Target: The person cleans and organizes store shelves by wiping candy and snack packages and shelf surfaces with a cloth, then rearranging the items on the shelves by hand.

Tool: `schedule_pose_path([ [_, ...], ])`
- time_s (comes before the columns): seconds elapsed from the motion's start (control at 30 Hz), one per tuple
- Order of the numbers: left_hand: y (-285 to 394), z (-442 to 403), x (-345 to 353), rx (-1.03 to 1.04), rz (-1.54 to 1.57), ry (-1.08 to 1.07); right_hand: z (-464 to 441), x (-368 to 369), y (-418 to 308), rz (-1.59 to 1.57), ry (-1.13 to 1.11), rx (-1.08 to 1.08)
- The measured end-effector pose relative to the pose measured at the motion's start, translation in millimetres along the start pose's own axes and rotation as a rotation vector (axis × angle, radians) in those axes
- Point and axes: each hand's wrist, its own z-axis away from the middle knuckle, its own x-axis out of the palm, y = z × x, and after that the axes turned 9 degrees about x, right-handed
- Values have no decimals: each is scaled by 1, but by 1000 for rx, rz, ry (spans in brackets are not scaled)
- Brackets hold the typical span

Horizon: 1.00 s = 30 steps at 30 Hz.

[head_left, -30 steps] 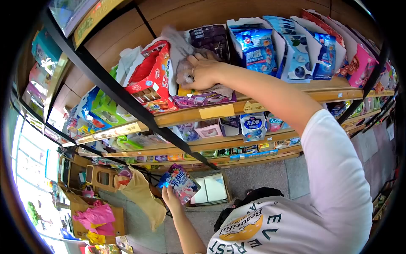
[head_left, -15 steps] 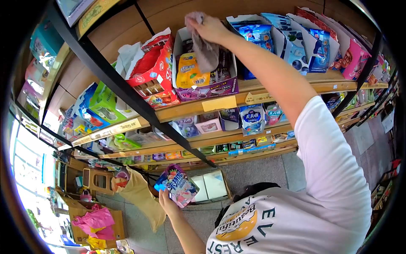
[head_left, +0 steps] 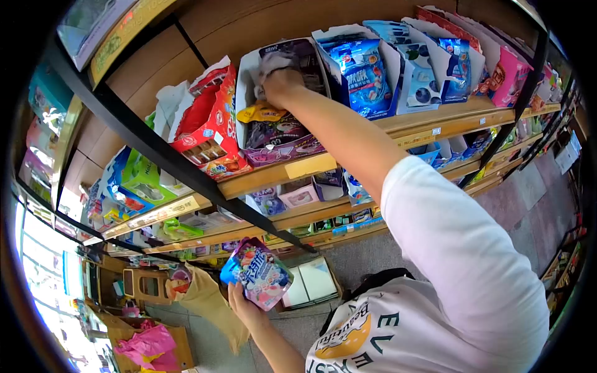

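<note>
My right hand (head_left: pixel 278 84) reaches into an open box of purple packets (head_left: pixel 283 132) on the upper shelf, its fingers closed on a grey-brown cloth (head_left: pixel 277 61). Just below that hand a yellow packet (head_left: pixel 260 113) lies tilted across the box's left side. Low in the view, my left hand (head_left: pixel 247 307) holds a blue and purple candy pouch (head_left: pixel 260 274) by its lower left edge. A red candy box (head_left: pixel 217 133) stands left of the purple one, and blue packets (head_left: pixel 360 76) stand in a box to its right.
A black diagonal shelf post (head_left: pixel 149 133) crosses in front of the shelves. Lower shelves hold more packets. On the floor are a box with white contents (head_left: pixel 310 281), a tan cloth (head_left: pixel 214 301) on a chair, and a pink bag (head_left: pixel 148 348) on a carton.
My right hand has lowered with the cloth from above the box into it, and the yellow packet has tilted. The pouch in my left hand has shifted slightly left.
</note>
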Motion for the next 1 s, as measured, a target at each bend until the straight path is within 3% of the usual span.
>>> schedule_pose_path([
  [0.07,11,8,0,30,33,-11,-2,-1,10,-335,81,61],
  [0.1,16,10,3,34,35,-3,-2,-4,11,-335,80,52],
  [0.2,35,11,12,42,50,-43,-6,-10,13,-751,186,277],
  [0.23,42,7,17,52,55,-37,-19,-8,16,-753,189,265],
  [0.3,60,-4,26,96,-39,-145,-45,-7,21,-799,606,256],
  [0.43,100,-46,79,233,25,-249,-52,-80,47,-674,632,58],
  [0.5,126,-60,132,151,64,-325,-59,-111,52,-13,722,-79],
  [0.57,133,-86,185,158,44,-333,-113,-127,64,-432,634,-151],
  [0.6,129,-105,211,268,31,-469,-77,-139,62,-646,825,-122],
  [0.63,126,-118,237,318,-14,-548,-67,-163,61,-875,261,94],
  [0.67,121,-116,263,372,-107,-497,35,-210,60,-880,42,74],
  [0.7,116,-113,289,420,-202,-443,-20,-177,69,-1235,91,-541],
  [0.73,94,-132,300,475,-272,-549,-72,-169,95,-1140,-81,-155],
  [0.8,50,-150,311,727,-777,-574,-55,-161,102,-1141,191,-204],
  [0.83,30,-153,314,833,-1025,-552,-54,-155,107,-974,328,-122],
  [0.9,15,-131,315,1207,-962,-325,-52,-148,112,-806,457,-60],
  [0.97,21,-115,311,1507,-1065,-492,-33,-149,113,-1191,275,-455],
  [1.0,19,-108,309,1466,-1053,-631,-20,-153,111,-1313,191,-588],
])
